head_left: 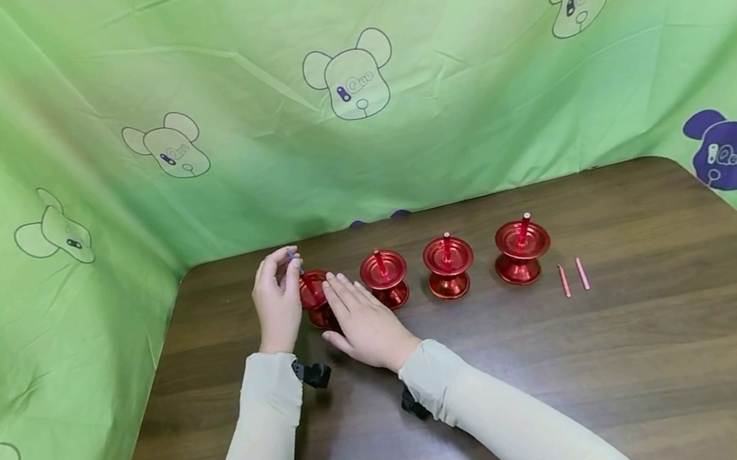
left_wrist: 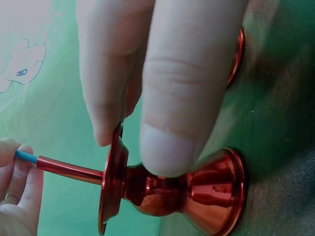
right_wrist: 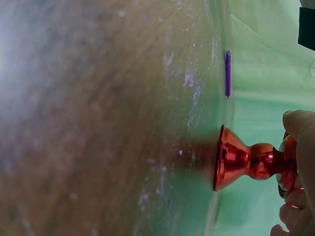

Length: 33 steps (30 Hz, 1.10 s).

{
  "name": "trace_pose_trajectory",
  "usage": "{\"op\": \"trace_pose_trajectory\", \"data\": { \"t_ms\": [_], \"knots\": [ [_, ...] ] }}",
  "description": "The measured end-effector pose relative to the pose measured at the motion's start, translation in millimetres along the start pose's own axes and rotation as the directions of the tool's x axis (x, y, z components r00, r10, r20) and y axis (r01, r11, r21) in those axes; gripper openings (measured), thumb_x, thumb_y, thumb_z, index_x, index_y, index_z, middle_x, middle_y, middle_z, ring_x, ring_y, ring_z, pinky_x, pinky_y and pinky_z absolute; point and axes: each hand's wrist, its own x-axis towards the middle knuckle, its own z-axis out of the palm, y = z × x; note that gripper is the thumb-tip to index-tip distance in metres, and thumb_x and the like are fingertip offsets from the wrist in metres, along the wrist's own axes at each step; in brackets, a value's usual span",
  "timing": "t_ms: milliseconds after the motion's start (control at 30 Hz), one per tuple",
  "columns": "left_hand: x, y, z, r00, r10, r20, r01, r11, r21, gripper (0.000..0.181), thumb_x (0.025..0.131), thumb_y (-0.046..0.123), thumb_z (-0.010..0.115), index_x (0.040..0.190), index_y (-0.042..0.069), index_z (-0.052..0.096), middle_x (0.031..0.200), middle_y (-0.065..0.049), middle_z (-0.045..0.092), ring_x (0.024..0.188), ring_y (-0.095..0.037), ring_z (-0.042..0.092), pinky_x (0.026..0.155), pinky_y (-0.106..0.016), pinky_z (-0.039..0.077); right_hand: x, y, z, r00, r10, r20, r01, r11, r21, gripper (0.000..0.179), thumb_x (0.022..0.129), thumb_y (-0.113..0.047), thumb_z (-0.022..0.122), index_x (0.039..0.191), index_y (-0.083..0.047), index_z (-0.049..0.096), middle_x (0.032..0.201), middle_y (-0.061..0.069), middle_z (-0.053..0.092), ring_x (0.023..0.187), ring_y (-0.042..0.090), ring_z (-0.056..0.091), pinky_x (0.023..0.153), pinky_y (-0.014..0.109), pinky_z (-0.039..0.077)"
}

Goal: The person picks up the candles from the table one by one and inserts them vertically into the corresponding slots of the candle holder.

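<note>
My left hand (head_left: 276,291) pinches a slim blue candle (left_wrist: 25,156) between thumb and fingertips. The candle's lower end meets the top of a red tube (left_wrist: 71,169) rising from the dish of a shiny red candle holder (left_wrist: 152,189). From the other side, my right hand (head_left: 366,325) holds this same holder at its dish. Its long fingers lie over the rim, with the thumb lower, in front of the stem. Seen past the holder in the right wrist view, a purple candle (right_wrist: 228,73) lies on the table.
Three more red holders (head_left: 383,272), (head_left: 448,259), (head_left: 522,244) stand in a row to the right, each with an upright tube. Beyond them lie two pink candles (head_left: 565,282), (head_left: 582,274). A green patterned cloth (head_left: 466,114) hangs behind the wooden table (head_left: 587,380).
</note>
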Motion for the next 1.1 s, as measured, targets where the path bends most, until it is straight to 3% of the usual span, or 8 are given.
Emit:
{"op": "trace_pose_trajectory", "data": {
  "t_ms": [267,533,833,1100],
  "knots": [
    [0.2,-2.3,4.0,0.997,0.042,-0.069,-0.039,0.998,0.042,0.017,0.097,0.004,0.067,0.111,-0.004,0.069,0.107,-0.019,0.066,0.099,-0.029,0.067,0.086,-0.02,0.054,0.7,1,-4,1.0,-0.001,0.004,0.001,1.0,0.001,0.075,0.104,-0.04,0.056,0.157,0.005,0.028,0.164,0.021,0.025,0.153,0.032,0.023,0.123,0.044,0.02],
    [2.1,-5.1,12.4,0.992,0.087,-0.087,-0.086,0.996,0.021,0.017,0.097,0.002,0.066,0.111,-0.007,0.068,0.109,-0.021,0.065,0.099,-0.031,0.067,0.088,-0.018,0.053,1.6,4,-5,1.0,0.018,-0.018,-0.018,1.0,0.01,0.075,0.103,-0.04,0.058,0.156,0.005,0.029,0.164,0.021,0.026,0.153,0.033,0.023,0.123,0.044,0.021],
    [-4.5,-7.2,12.6,0.993,0.053,-0.103,-0.055,0.998,-0.017,0.018,0.098,0.001,0.065,0.113,-0.007,0.067,0.111,-0.021,0.064,0.103,-0.033,0.066,0.092,-0.021,0.053,-0.4,2,-4,1.0,0.009,0.018,-0.01,1.0,0.006,0.074,0.104,-0.04,0.057,0.157,0.004,0.029,0.164,0.02,0.025,0.153,0.032,0.023,0.124,0.044,0.019],
    [-7.9,-8.5,11.5,0.997,0.015,-0.079,-0.019,0.998,-0.061,0.023,0.098,0.001,0.064,0.121,-0.005,0.067,0.114,-0.021,0.063,0.109,-0.032,0.064,0.098,-0.022,0.051,-1.5,-1,-4,1.0,0.01,0.029,-0.01,1.0,-0.005,0.074,0.104,-0.041,0.056,0.157,0.003,0.029,0.164,0.02,0.026,0.153,0.032,0.023,0.124,0.043,0.019]
  ]
}}
